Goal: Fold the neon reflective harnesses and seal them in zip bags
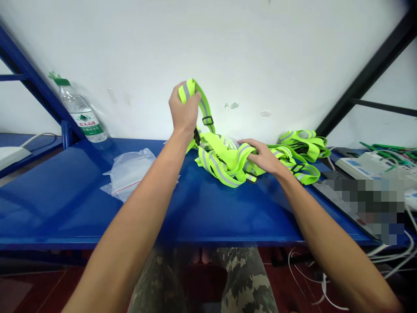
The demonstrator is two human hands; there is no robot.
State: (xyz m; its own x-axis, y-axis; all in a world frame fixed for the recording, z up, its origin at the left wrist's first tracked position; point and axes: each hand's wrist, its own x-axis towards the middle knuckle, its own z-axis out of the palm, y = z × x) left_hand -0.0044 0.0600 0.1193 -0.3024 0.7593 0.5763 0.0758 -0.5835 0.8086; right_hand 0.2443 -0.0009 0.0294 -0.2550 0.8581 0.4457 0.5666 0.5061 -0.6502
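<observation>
The left forearm [140, 213], bare, slants from the near left inward toward the far middle, ending in a raised left hand [184, 106] with its fingers curled in a firm grip. The right forearm [321, 215], also bare, reaches from the near right inward to the left; the right hand [262, 156] sits lower, fingers pointing left and bent toward the thumb. The hands are apart.

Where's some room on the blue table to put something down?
There's bare blue tabletop left of the clear plastic bags, in front of the bottle. Another is in front of the yellow-green straps, between the forearms. It's crowded at the back middle, where the left hand and right hand hold straps, and at the right end, with white power strips.
</observation>
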